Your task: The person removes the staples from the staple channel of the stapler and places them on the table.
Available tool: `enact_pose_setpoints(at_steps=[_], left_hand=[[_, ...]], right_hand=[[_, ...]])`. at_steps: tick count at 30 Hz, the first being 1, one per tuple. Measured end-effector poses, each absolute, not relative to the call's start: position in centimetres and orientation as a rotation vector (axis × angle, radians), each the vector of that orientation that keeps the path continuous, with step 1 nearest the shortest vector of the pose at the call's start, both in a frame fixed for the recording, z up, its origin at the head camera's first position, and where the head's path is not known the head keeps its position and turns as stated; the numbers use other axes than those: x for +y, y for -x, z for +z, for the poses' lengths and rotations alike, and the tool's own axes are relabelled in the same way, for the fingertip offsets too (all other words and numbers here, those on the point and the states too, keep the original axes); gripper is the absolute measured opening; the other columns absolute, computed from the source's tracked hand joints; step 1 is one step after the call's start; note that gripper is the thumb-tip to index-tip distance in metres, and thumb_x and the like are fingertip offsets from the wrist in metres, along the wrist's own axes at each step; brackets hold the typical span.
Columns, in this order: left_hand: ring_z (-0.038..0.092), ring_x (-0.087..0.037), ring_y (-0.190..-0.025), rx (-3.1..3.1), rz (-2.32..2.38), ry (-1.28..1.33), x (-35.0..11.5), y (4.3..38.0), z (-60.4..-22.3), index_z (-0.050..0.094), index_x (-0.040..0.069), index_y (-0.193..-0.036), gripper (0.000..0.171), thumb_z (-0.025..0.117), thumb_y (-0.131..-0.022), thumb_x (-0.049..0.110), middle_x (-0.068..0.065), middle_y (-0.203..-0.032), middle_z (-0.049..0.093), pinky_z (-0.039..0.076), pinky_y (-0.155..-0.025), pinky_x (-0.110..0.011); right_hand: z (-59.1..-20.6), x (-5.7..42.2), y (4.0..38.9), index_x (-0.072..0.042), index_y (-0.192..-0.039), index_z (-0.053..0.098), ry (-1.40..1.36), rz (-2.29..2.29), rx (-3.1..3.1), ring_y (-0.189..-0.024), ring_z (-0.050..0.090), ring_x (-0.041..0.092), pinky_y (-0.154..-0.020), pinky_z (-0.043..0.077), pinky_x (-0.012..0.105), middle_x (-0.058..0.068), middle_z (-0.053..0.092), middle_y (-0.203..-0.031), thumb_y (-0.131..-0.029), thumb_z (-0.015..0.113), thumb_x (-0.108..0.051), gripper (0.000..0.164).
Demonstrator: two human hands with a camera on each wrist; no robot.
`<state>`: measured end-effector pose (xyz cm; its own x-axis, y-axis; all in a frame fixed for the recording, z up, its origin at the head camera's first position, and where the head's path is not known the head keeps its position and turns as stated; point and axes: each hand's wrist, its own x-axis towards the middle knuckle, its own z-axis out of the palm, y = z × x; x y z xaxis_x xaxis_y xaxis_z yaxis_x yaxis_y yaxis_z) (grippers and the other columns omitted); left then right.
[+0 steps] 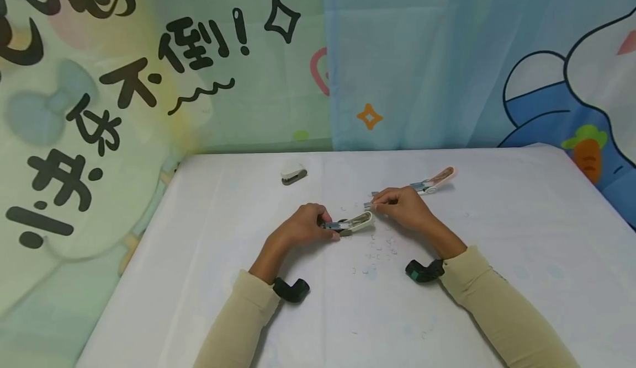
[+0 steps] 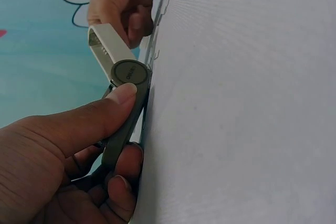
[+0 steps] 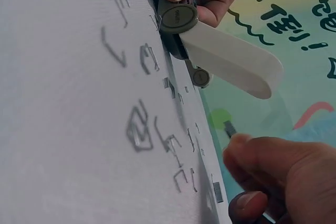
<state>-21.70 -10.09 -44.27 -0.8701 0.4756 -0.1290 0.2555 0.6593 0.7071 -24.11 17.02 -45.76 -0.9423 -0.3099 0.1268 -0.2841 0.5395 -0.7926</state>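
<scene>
My left hand [image 1: 304, 227] grips an opened stapler [image 1: 359, 222] at its dark grey base. In the left wrist view the thumb presses beside the round hinge of the stapler [image 2: 130, 72], and its white top arm is swung back. To the right of it, my right hand [image 1: 406, 209] pinches a short strip of staples [image 3: 229, 128] between thumb and fingertips, apart from the stapler. Loose staples [image 1: 381, 249] lie scattered on the white tabletop below both hands.
A pink stapler [image 1: 442, 176], also opened, lies just beyond my right hand. Farther back on the left stands a small white and grey stapler [image 1: 294, 175]. Another staple strip [image 3: 218, 192] lies on the table. Printed cloth [image 1: 407, 70] hangs behind the table's far edge.
</scene>
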Motion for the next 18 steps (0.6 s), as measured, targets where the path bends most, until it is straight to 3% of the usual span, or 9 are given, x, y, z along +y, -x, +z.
enact_pose_setpoints(at_steps=[13, 18], left_hand=[[0.049, -0.015, -0.075, 2.573, 1.063, -0.578, -10.08, 22.09, -44.19, 0.067, 0.007, -0.091, 0.026, 0.083, -0.079, 0.024, -0.002, -0.080, 0.057, 0.040, -0.066, -0.028], [0.050, -0.015, -0.077, 2.557, 1.052, -0.574, -10.18, 21.98, -44.60, 0.067, 0.007, -0.091, 0.027, 0.083, -0.079, 0.025, -0.001, -0.082, 0.058, 0.041, -0.068, -0.028]], right_hand=[[-45.59, 17.02, 24.37, -0.007, -0.083, 0.076, 0.531, -1.290, 2.850, -0.098, 0.063, 0.029, -0.085, 0.047, 0.046, 0.010, 0.071, -0.097, -0.088, 0.072, -0.007, 0.007], [-45.88, 16.96, 23.92, -0.008, -0.084, 0.076, 0.497, -1.269, 2.833, -0.085, 0.064, 0.024, -0.074, 0.049, 0.039, 0.007, 0.071, -0.094, -0.088, 0.072, -0.007, 0.006]])
